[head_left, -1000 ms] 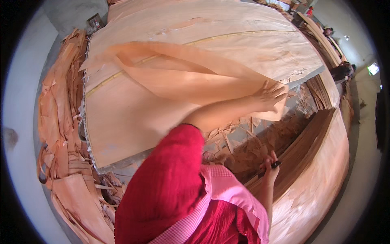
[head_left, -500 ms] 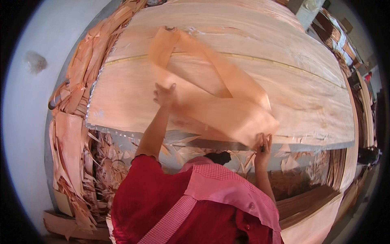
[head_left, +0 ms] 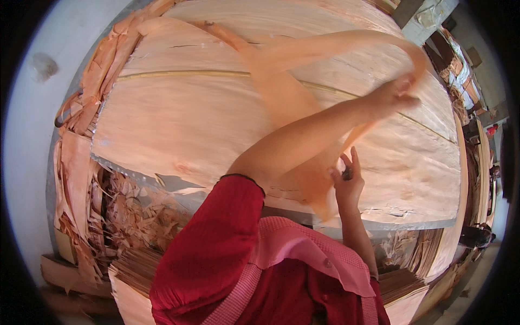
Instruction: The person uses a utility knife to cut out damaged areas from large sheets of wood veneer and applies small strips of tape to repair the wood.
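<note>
A long, thin strip of orange wood veneer (head_left: pixel 287 92) twists in a loop above the broad pale veneer sheet (head_left: pixel 179 119) on the table. My left arm reaches across to the right, and my left hand (head_left: pixel 392 97), smeared by motion, grips the strip where it bends at the right. Nearer to me, my right hand (head_left: pixel 349 184) is raised beside the strip's lower end, thumb and forefinger apart. A small dark object (head_left: pixel 346 173) sits in its curled fingers; its kind cannot be made out.
A thin yellowish stick (head_left: pixel 184 73) lies across the sheet. Torn veneer scraps (head_left: pixel 146 216) are heaped below the table's near edge, and long scraps (head_left: pixel 100 81) line its left side. Veneer stacks (head_left: pixel 135 271) stand close to my body. A post (head_left: pixel 428 19) rises at the far right.
My left hand has swung from the left across to the far right, drawing the strip into a loop. My right hand has come off the strip's near end and turned upward.
</note>
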### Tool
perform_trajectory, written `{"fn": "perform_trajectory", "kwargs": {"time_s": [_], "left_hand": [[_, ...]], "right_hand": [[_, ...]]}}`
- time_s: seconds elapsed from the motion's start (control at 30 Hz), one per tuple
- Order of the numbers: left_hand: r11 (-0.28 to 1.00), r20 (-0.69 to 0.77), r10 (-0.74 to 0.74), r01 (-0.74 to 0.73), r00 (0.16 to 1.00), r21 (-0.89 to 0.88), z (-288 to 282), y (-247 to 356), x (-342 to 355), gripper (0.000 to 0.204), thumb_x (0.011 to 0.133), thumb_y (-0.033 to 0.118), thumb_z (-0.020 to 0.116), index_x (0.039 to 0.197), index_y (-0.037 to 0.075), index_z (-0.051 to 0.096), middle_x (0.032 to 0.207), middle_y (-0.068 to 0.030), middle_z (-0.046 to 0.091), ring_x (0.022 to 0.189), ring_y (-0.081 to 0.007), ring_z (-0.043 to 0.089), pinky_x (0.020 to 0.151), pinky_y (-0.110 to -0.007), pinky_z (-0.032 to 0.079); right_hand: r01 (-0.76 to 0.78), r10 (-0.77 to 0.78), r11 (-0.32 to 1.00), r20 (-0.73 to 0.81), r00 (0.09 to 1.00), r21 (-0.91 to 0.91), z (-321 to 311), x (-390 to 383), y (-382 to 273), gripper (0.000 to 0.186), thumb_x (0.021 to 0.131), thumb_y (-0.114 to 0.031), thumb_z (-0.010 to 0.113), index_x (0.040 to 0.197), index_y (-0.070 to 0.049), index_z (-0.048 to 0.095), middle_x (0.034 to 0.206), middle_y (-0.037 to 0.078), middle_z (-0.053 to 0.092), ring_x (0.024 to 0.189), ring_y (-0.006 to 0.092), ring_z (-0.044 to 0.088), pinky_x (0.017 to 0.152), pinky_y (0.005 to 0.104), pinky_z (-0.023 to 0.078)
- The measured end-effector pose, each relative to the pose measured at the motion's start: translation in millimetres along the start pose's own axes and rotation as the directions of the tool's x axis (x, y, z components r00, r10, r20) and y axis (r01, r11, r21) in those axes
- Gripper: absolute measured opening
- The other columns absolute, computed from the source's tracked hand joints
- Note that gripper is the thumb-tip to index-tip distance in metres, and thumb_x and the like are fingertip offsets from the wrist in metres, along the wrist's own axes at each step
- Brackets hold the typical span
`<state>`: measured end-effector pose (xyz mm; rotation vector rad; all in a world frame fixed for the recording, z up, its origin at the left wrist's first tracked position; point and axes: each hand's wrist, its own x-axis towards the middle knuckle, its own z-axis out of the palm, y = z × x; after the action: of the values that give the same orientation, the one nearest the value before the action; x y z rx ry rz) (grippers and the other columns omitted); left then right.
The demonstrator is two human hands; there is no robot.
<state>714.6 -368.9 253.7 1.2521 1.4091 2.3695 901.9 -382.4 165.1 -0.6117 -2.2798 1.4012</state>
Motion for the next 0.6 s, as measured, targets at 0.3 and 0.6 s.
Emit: {"fn": "perform_trajectory", "kwargs": {"time_s": [0.3, 0.6], "left_hand": [[0.651, -0.808, 0.328, 0.503, 0.489, 0.568, -49.5, -86.2, -148.0, 0.034, 0.084, 0.002, 0.050, 0.117, 0.003, 0.045, 0.126, -0.0136, 0.037, 0.120, -0.0245, 0.034, 0.097, -0.034, 0.032], [-0.114, -0.329, -0.140, 0.314, 0.934, 0.942, -40.7, -179.8, -77.3, 0.057, 0.074, 0.004, 0.054, 0.127, 0.011, 0.036, 0.137, -0.0121, 0.026, 0.128, -0.0360, 0.018, 0.102, -0.048, 0.020]], "right_hand": [[0.045, 0.276, 0.830, -0.478, 0.834, 0.556, -290.5, 117.7, 178.3, 0.007, 0.080, -0.010, 0.052, 0.085, -0.007, 0.056, 0.063, -0.004, 0.044, 0.051, 0.0022, 0.039, 0.043, 0.0161, 0.031], [0.260, 0.372, 0.779, -0.755, 0.540, 0.570, -525.7, 131.2, 352.9, 0.015, 0.082, -0.012, 0.059, 0.072, -0.005, 0.049, 0.060, 0.001, 0.045, 0.049, 0.0086, 0.043, 0.043, 0.0186, 0.034]]}}
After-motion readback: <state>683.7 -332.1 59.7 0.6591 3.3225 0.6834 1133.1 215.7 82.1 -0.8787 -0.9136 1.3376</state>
